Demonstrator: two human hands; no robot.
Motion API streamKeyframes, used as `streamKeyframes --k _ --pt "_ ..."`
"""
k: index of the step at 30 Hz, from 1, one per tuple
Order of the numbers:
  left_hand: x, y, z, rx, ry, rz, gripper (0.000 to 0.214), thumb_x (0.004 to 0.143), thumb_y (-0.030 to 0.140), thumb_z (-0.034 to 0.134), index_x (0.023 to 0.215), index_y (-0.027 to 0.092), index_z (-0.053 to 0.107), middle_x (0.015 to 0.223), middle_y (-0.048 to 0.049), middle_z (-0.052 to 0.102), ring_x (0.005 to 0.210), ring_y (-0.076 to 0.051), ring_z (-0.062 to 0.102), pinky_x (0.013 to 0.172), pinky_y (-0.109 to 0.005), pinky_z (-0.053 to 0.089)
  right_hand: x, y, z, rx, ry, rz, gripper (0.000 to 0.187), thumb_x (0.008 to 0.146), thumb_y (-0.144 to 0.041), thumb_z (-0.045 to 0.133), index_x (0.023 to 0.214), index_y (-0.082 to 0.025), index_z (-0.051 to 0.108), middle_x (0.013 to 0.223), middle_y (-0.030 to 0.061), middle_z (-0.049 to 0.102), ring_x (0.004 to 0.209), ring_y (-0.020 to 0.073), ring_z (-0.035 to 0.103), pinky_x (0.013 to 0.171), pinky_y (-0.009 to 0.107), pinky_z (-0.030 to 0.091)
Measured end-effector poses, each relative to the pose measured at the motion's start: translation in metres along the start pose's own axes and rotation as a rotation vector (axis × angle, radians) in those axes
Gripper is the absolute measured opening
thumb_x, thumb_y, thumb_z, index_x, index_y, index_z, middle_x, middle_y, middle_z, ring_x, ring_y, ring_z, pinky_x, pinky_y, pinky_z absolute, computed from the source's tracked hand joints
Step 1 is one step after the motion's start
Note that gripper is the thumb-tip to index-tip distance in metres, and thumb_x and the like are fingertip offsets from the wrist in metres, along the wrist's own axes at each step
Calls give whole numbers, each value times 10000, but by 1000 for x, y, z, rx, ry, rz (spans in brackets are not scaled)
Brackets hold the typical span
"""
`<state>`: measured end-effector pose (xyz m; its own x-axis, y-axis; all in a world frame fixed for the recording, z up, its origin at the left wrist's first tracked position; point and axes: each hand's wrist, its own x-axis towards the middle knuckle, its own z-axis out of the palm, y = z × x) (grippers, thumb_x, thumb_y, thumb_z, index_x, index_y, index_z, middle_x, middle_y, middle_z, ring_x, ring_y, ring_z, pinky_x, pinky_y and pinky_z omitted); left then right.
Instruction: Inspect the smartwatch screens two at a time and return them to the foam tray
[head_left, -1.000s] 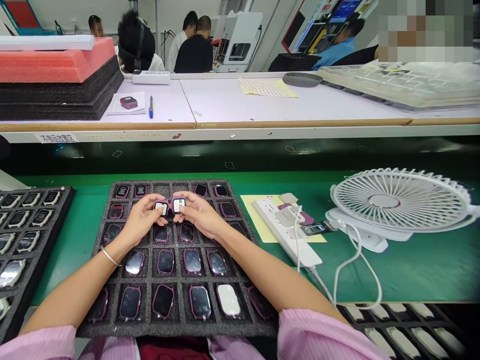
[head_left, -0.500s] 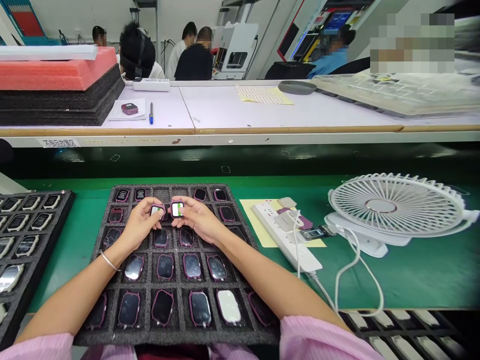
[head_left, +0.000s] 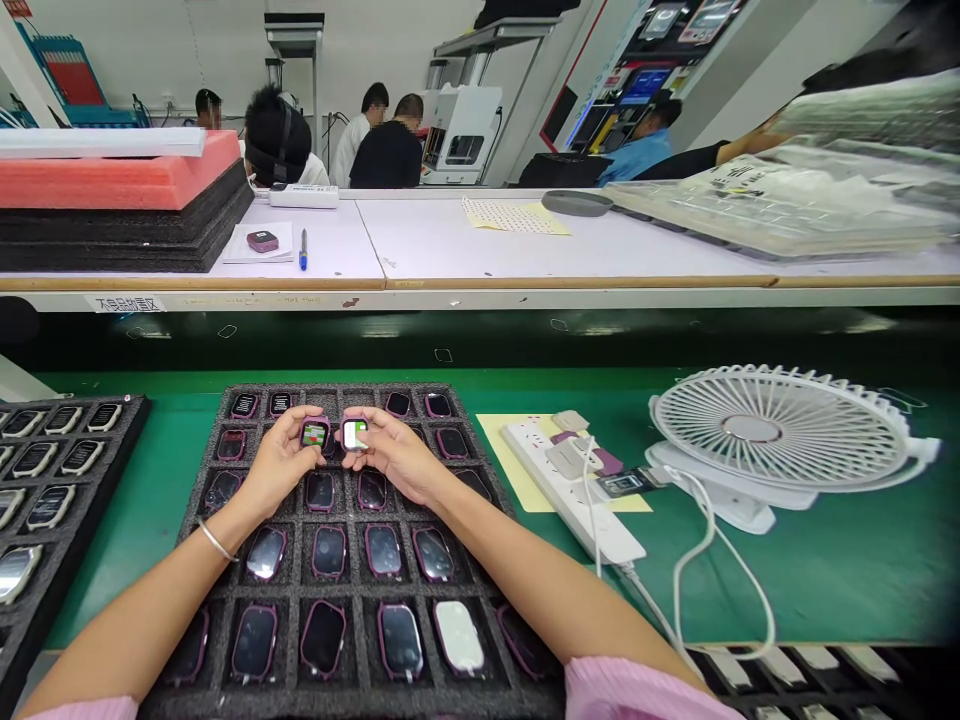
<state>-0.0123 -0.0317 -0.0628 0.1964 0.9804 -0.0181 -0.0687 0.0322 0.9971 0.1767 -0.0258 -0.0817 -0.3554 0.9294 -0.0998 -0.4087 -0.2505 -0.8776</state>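
Observation:
My left hand [head_left: 283, 462] is closed on a smartwatch [head_left: 314, 433] in a purple case, whose lit screen shows green, red and white patches. Close beside it, my right hand [head_left: 396, 456] grips a second purple smartwatch [head_left: 355, 428] with a mostly white screen and some green; the thumb lies at its lower right edge. Both are held above a black foam tray [head_left: 294, 625] divided into square cells. Purple-cased watches sit in many cells, most with dark screens, such as this watch [head_left: 323, 638]. One has a white face [head_left: 459, 636]. My forearms cover some cells.
A second foam tray [head_left: 90, 500] of light-cased watches lies at left. To the right are a white power strip [head_left: 551, 480] with cables and a white fan [head_left: 750, 430]. Foam sheets [head_left: 112, 235] are stacked on the shelf. Several people sit beyond.
The left watch's screen has gone from mostly white and green to green with red. My left thumb has slid down off that screen. The camera view has tilted up slightly.

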Motion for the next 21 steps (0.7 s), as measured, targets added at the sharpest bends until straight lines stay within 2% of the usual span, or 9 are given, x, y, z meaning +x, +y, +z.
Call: streamKeyframes --k 4,9,12,17,21 --pt "0 1 -1 20 14 0 446 713 179 652 1148 200 556 1007 -18 627 624 -81 606 581 -225 475 1 1 -2 16 -6 -1 352 815 -318 733 1123 -198 614 885 35 714 646 144 705 622 274 534" --pt "-1 1 -2 5 18 -25 573 683 132 634 1240 207 519 1137 -61 617 632 -74 621 569 -214 474 0 0 -1 39 -22 -5 492 716 -150 769 1169 -225 594 986 30 716 753 151 727 725 290 561" --pt "-1 0 -1 4 16 -33 596 668 123 630 1247 213 517 1178 -72 601 616 -66 623 544 -207 471 -2 -2 1 39 -18 -16 482 706 -95 716 1153 -230 593 1017 33 719 757 146 723 730 293 562" --pt "0 -2 1 -13 -6 -6 540 673 131 650 1194 208 530 1106 -49 618 610 -79 643 542 -215 494 -2 -4 1 41 -21 -15 486 681 -60 651 1136 -219 590 950 22 731 711 141 712 698 288 550" --pt "1 -1 0 -8 5 -29 393 740 256 697 1100 182 557 969 -22 641 557 -86 639 516 -217 489 -2 -5 1 54 -12 -5 461 693 -97 668 1135 -207 594 943 33 737 701 152 717 684 287 544"
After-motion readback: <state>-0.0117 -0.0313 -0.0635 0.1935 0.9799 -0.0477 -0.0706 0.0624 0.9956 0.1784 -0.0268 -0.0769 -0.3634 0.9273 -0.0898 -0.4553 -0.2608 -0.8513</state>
